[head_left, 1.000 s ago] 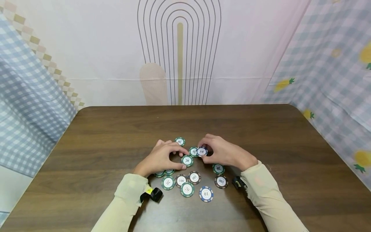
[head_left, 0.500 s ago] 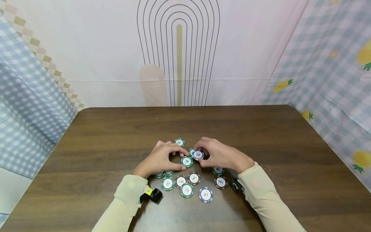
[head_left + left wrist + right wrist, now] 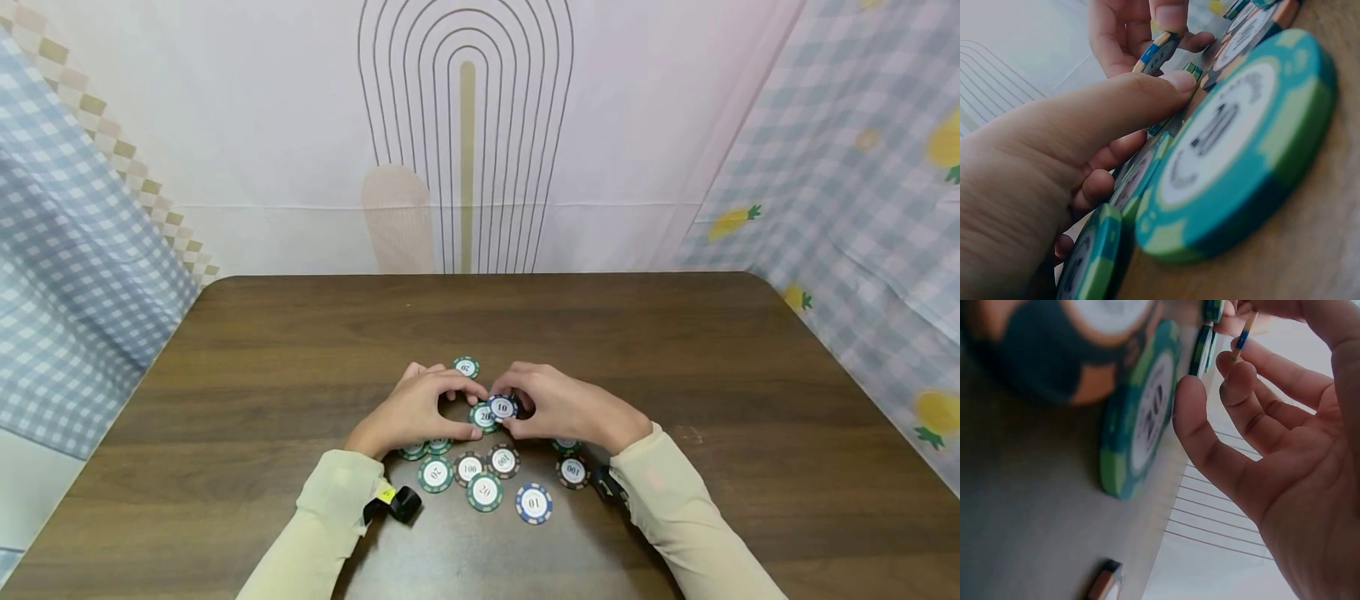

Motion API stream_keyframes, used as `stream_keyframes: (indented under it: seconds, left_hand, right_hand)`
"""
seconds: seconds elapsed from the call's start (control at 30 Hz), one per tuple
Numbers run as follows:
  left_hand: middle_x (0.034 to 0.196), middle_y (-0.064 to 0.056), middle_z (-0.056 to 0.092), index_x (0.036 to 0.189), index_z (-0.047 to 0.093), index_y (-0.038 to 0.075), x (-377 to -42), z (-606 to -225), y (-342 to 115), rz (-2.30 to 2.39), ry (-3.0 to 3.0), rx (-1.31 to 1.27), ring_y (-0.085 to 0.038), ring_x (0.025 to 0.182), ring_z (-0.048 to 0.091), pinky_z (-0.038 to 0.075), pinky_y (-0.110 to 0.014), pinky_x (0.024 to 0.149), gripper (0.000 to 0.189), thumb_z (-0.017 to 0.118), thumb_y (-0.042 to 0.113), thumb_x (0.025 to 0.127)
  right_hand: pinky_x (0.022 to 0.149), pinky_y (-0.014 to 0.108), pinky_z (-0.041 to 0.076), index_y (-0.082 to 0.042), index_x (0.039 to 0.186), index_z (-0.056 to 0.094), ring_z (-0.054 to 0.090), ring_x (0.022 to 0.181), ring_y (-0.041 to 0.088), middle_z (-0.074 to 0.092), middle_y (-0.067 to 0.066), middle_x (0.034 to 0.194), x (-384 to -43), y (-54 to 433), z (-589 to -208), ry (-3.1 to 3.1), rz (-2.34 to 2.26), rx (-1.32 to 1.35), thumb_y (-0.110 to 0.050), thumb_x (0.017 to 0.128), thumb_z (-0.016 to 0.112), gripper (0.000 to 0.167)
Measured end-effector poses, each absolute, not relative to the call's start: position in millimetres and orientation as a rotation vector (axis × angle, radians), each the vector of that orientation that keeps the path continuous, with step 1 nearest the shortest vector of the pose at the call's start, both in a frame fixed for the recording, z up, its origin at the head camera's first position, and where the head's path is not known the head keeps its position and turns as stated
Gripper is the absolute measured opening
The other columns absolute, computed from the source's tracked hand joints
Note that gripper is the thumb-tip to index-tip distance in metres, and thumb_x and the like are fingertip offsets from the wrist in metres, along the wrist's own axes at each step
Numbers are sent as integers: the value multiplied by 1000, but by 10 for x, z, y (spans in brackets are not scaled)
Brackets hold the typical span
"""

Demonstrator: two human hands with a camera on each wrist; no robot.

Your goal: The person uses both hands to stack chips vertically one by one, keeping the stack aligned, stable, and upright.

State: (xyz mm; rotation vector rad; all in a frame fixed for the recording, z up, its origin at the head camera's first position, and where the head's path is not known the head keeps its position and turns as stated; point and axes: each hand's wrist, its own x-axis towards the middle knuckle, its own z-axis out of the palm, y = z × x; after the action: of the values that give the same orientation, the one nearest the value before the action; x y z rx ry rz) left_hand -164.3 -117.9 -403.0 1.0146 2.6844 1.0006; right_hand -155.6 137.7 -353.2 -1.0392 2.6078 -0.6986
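Note:
My right hand pinches a dark blue poker chip marked 10 between thumb and fingers. That chip is edge-on and raised off the table in the right wrist view. It overlaps the right part of a green poker chip marked 20 in the head view. Around this green chip curl the thumb and forefinger of my left hand, fingertips right at its rim. Beneath the left wrist camera, another green 20 chip lies flat and large.
On the brown wooden table lie several loose chips: a lighter blue 10, a black 100 and a green 20 near me, another green chip farther back. A printed white cloth hangs behind.
My right hand has moved left and slightly nearer with the dark blue chip, from beside another green chip to over the one at my left fingers. The left hand has stayed in place.

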Motion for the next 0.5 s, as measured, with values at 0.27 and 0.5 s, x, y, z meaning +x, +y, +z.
stream_keyframes:
  seconds: [0.27, 0.5]
  left_hand:
    - [105, 25, 67, 130, 73, 26, -1645, -4036, -1163, 1054, 2657, 999, -2, 94, 54, 29, -39, 90, 52, 90, 42, 83]
    - [109, 23, 68, 131, 72, 26, -1638, -4033, -1185, 1072, 2645, 995, -4, 94, 54, 29, -40, 91, 51, 88, 40, 84]
  right_hand:
    - [72, 26, 50, -6, 130, 70, 55, 84, 10, 64, 1, 114, -1514, 1306, -3549, 2624, -611, -1058, -20, 95, 75, 38]
    - [73, 26, 50, -7, 132, 70, 55, 83, 8, 63, 1, 112, -1458, 1229, -3528, 2671, -486, -1144, -18, 96, 74, 37]
